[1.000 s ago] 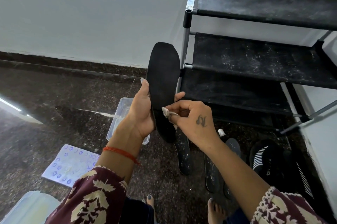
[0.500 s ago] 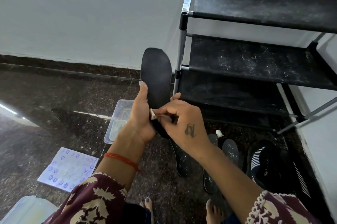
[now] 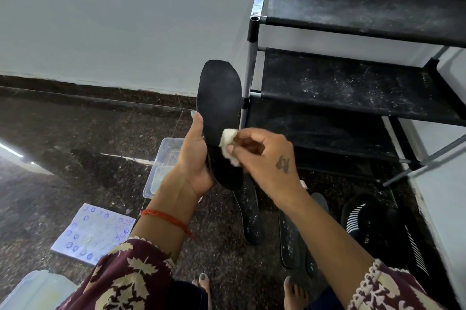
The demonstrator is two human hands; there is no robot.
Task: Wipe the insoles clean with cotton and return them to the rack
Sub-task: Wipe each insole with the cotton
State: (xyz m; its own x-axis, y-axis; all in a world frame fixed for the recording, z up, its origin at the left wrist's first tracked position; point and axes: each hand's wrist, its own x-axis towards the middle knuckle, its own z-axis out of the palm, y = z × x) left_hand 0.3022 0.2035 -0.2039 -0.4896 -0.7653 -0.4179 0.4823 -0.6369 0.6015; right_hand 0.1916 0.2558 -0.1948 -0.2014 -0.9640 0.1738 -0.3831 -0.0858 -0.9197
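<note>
Midway, I judge: left hand [image 3: 195, 158] grips one insole [image 3: 219, 107] upright at frame centre, right hand [image 3: 262, 158] fingers pinch cotton [image 3: 228, 141] against it. Dusty insoles [image 3: 248, 218] at lower right await wiping; rack [image 3: 353, 87], upper right, holds none.

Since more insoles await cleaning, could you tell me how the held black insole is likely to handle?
Probably light: the left hand alone holds the insole upright. It seems fairly stiff, staying straight above the grip. Likely not fragile.
</note>
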